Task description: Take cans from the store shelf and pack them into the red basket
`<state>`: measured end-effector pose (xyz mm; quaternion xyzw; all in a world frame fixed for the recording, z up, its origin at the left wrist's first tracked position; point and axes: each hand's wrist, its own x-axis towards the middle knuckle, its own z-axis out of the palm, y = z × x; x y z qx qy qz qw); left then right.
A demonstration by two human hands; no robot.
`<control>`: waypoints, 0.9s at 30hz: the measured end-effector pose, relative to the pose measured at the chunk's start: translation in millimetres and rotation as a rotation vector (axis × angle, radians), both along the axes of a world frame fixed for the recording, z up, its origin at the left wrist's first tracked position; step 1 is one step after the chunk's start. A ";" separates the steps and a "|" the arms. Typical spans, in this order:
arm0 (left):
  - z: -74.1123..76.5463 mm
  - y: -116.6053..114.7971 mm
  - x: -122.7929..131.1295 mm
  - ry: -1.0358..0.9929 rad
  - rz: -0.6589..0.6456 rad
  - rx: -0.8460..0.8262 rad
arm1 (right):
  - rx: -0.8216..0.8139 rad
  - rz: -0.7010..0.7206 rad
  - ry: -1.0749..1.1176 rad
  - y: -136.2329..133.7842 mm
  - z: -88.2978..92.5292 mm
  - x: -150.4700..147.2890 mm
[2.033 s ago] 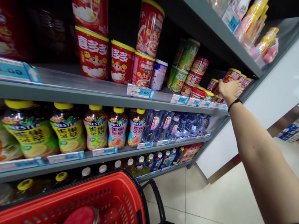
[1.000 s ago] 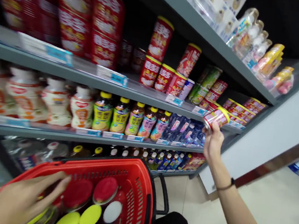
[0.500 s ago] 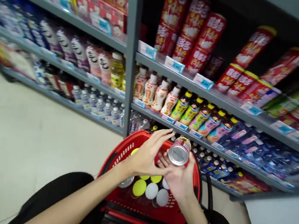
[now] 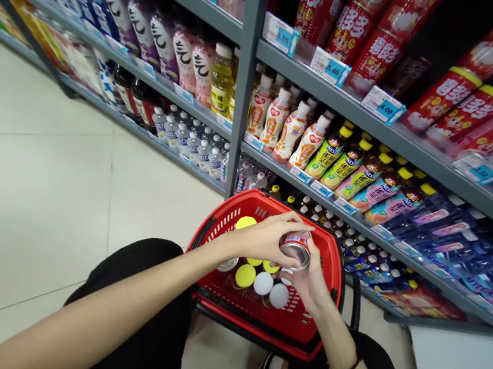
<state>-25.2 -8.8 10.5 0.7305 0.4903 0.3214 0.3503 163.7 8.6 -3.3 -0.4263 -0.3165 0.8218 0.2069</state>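
A small red can (image 4: 296,249) with a bare silver metal end lies tilted between my two hands, above the basket. My left hand (image 4: 269,239) comes over it from the left, thumb and fingers curved around its side. From the right, my right hand (image 4: 310,276) grips the same can, its fingers partly hidden behind it. Below both hands is a red plastic shopping basket (image 4: 247,323) with slotted walls. Inside it stand several containers with yellow lids (image 4: 245,276) and white lids (image 4: 263,283). A silver-topped can (image 4: 228,263) is partly covered by my left forearm.
Grey shelving (image 4: 243,88) rises close beyond the basket. Red cans (image 4: 376,60) fill the upper right shelf; white-capped bottles (image 4: 292,131) and yellow-capped tea bottles (image 4: 343,166) stand below. My black-clad knees flank the basket, and its black handle (image 4: 355,302) hangs at the right.
My left hand has moved onto the can and closed around it, where before its fingers were spread beside it. The camera view has shifted, with the shelves appearing closer.
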 end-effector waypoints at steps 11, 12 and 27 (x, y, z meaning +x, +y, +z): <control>-1.1 -6.3 33.2 -0.828 0.429 -0.552 | 1.279 -0.146 -0.281 22.3 -5.0 23.0; -1.0 -6.9 38.9 -0.938 0.417 -0.596 | 1.459 -0.089 -0.334 20.2 -4.1 23.5; -18.5 -13.8 35.8 -0.465 0.200 -0.020 | 1.495 0.215 -0.181 29.3 -0.6 39.8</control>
